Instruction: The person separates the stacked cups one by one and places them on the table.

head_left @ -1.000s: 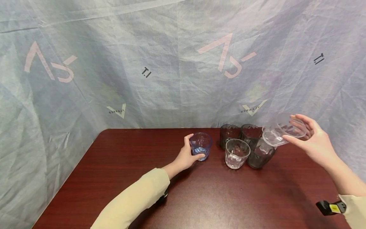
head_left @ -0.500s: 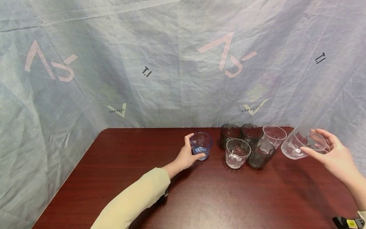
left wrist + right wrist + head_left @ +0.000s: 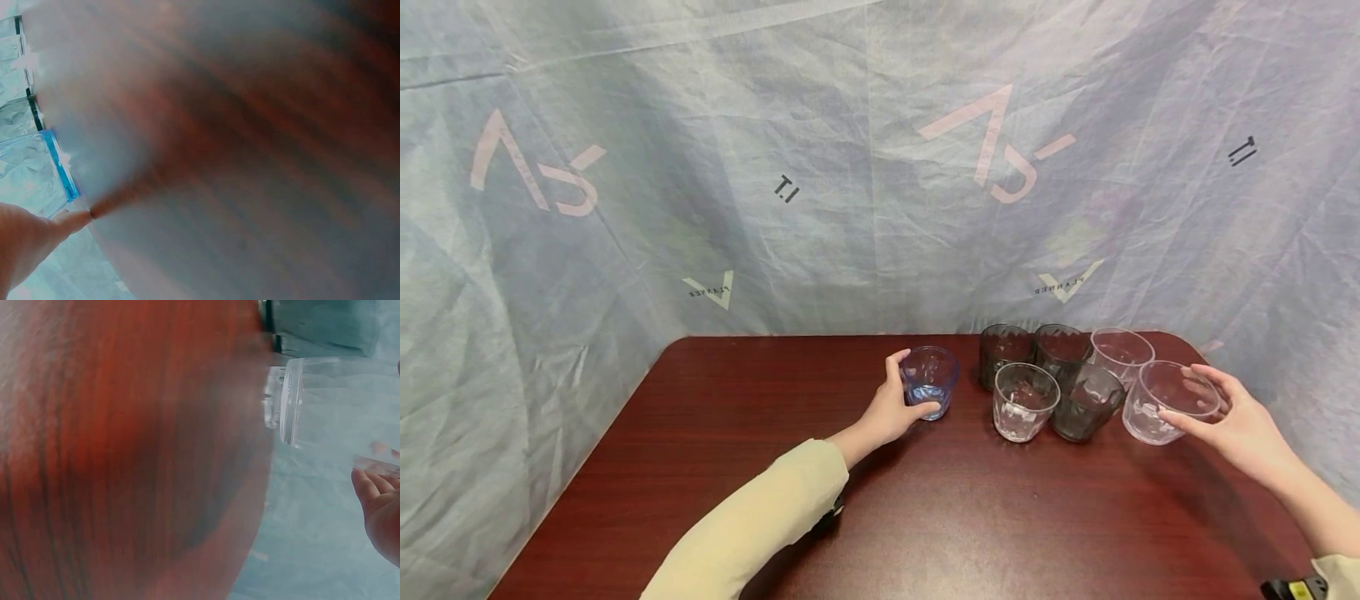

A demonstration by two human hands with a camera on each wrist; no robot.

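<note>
In the head view my left hand (image 3: 887, 410) grips a blue-tinted glass (image 3: 930, 383) standing upright on the table, thumb in front and fingers behind. The same blue glass (image 3: 60, 165) shows at the left edge of the left wrist view, with the thumb by its base. My right hand (image 3: 1243, 421) holds a clear glass (image 3: 1153, 421) by its side, at the right end of a cluster of glasses. The right wrist view shows the base of this held clear glass (image 3: 291, 403) close over the table, with another clear base behind it.
Three dark grey glasses (image 3: 1084, 408) stand grouped at the back right. A clear glass (image 3: 1025, 408) sits at their front left, and another clear glass (image 3: 1122, 350) stands behind them to the right. The reddish-brown table (image 3: 940, 517) ends at a grey cloth backdrop (image 3: 850, 208).
My right hand has carried the clear glass from above the back right glass, first rightward and down, then slightly left to beside the cluster. My left hand has stayed on the blue glass.
</note>
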